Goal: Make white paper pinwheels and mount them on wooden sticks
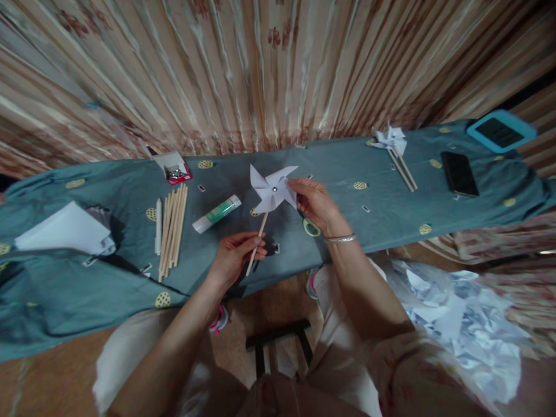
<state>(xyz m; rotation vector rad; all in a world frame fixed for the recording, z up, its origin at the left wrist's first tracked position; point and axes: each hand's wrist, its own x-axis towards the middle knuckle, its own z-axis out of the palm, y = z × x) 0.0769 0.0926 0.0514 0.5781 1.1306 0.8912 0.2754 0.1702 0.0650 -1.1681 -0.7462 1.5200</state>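
Watching through the head camera. Left hand [237, 255] comes in from the lower left, palm turned inward; thumb and forefinger pinch the thin wooden stick of a paper pinwheel [274, 197] partway along its length. Right hand [315, 202] reaches in from the lower right, a silver bracelet [341, 238] at its wrist; its fingers are narrowed on the edge of the right-hand paper blades.

The bench [377, 226] wears a teal cloth with yellow patches. Left of the pinwheel I note a glue stick [216, 214], a row of wooden sticks [174, 231] with a white stick-like piece [158, 226] beside it, a small open box [176, 169] of shiny metal bits, and, farther left, white paper [65, 229]. A green loop handle [319, 232] shows just under the right hand. To the right: more pinwheels [391, 140] lying together, a dark phone [459, 174], a blue-framed device [499, 130]. Striped curtain [282, 87] behind; a heap of paper scraps [460, 324] below the bench, to the right.

Pinwheel sits above the middle of the bench, silver centre facing up toward me, blades fanned outward. Its stick's long axis slants: lower end near and leftward, paper end away and slightly rightward.
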